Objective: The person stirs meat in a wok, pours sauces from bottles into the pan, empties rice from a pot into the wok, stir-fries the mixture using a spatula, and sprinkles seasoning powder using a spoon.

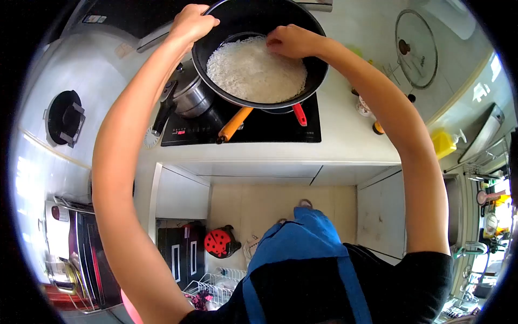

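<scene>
So, looking down from my head cam: my left hand (193, 24) has the far left part of the rim of a big dark pan (251, 100), fingers closed on it and thumb pointing in over the bowl. My right hand (291, 42) is down inside on the far right, fingers curled in and bunched at the white grains (248, 70), which look like rice in cloudy liquid. Tips are hidden, so I honestly can't tell if they're pinched shut or have any grains between them.

The pan is over the black cooktop (280, 129), opening tilted toward me. I can't tell whether it's sitting on something or hanging off my left hand. An orange handle (234, 124) and a red handle (300, 114) poke out from under its near side, and a steel pot (191, 97) is just beside it on the left. Over on the right there's a glass lid (423, 56) and a yellow bottle (443, 143), both well apart from the pan.
</scene>
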The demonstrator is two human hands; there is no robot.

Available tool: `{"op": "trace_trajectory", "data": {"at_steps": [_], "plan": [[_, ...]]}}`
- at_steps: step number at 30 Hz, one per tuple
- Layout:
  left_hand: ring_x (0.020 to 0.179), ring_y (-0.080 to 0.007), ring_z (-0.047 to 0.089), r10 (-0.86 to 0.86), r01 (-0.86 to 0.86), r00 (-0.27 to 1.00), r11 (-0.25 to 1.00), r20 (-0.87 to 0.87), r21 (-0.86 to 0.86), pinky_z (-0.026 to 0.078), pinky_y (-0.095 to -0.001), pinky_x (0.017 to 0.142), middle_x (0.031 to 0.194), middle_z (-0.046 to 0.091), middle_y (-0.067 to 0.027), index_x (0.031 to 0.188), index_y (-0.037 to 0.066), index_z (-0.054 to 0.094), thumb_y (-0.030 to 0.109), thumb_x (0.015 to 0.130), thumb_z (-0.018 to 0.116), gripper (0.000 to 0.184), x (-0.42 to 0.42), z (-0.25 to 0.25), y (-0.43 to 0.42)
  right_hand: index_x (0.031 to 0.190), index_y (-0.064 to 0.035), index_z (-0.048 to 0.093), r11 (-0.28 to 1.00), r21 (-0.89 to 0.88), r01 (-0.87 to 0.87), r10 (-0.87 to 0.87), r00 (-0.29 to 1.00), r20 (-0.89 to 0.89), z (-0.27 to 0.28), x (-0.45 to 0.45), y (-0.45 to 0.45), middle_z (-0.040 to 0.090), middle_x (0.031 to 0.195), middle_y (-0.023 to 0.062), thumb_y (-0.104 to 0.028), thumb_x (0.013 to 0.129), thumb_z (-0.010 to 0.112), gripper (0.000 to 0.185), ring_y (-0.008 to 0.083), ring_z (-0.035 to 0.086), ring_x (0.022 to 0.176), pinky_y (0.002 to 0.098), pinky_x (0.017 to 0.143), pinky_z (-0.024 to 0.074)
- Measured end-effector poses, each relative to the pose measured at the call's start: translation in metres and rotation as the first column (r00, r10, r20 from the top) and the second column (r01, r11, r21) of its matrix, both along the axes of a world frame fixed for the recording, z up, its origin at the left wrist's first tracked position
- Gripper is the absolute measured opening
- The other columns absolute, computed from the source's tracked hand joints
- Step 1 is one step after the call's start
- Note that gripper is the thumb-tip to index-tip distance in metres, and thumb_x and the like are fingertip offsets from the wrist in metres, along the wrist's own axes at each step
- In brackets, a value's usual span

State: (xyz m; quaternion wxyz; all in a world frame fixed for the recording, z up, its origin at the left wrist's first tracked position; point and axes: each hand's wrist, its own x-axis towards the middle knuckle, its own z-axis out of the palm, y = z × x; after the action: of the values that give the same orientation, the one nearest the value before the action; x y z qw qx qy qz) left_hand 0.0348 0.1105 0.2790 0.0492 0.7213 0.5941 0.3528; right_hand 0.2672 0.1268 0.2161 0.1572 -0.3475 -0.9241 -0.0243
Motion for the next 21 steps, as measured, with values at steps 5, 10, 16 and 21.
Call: {"op": "trace_trajectory", "data": {"at_steps": [5,10,16,21], "plan": [[0.073,-0.0176,0.064,0.061,-0.064,0.992,0.997,0.114,0.03,0.046,-0.0298,0.07,0.08,0.068,-0.0106,0.09,0.007,0.069,0.018,0.073,0.066,0.021,-0.009,-0.016,0.047,0.107,-0.0031,0.062,0.993,-0.055,0.1,-0.095,0.992,0.086,-0.011,-0.018,0.063,0.063,0.103,0.0168,-0.026,0.088,0.049,0.032,0.0314,0.06,0.097,0.0385,0.085,0.0455],[0.07,-0.0198,0.064,0.168,-0.186,0.966,0.98,0.196,0.076,0.048,-0.032,0.069,0.074,0.068,-0.0091,0.084,0.007,0.07,0.022,0.071,0.066,0.019,-0.002,-0.036,0.098,0.112,-0.0103,0.062,0.931,-0.357,0.076,-0.077,0.997,0.011,-0.027,-0.028,0.118,0.06,0.113,0.0135,-0.048,0.089,0.047,0.048,0.0295,0.056,0.106,0.0383,0.09,0.0428],[0.084,-0.0299,0.065,0.332,-0.357,0.923,0.927,0.194,0.114,0.048,-0.0342,0.078,0.089,0.066,-0.0173,0.093,0.005,0.068,0.02,0.07,0.061,0.028,-0.01,-0.067,0.14,0.118,0.0007,0.057,0.856,-0.51,0.081,0.077,0.957,0.281,-0.05,-0.085,0.167,0.056,0.118,0.0197,-0.076,0.059,0.059,0.097,0.033,0.053,0.111,0.0366,0.091,0.0428],[0.08,-0.0342,0.064,0.436,-0.446,0.893,0.89,0.111,0.096,0.048,-0.0376,0.073,0.081,0.065,-0.0192,0.082,0.004,0.067,0.02,0.067,0.06,0.023,-0.039,-0.077,0.144,0.128,-0.0046,0.049,0.896,-0.444,0.032,0.143,0.924,0.356,-0.074,-0.114,0.17,0.052,0.125,0.0185,-0.058,0.066,0.065,0.083,0.0343,0.051,0.114,0.0422,0.095,0.0399]]}}
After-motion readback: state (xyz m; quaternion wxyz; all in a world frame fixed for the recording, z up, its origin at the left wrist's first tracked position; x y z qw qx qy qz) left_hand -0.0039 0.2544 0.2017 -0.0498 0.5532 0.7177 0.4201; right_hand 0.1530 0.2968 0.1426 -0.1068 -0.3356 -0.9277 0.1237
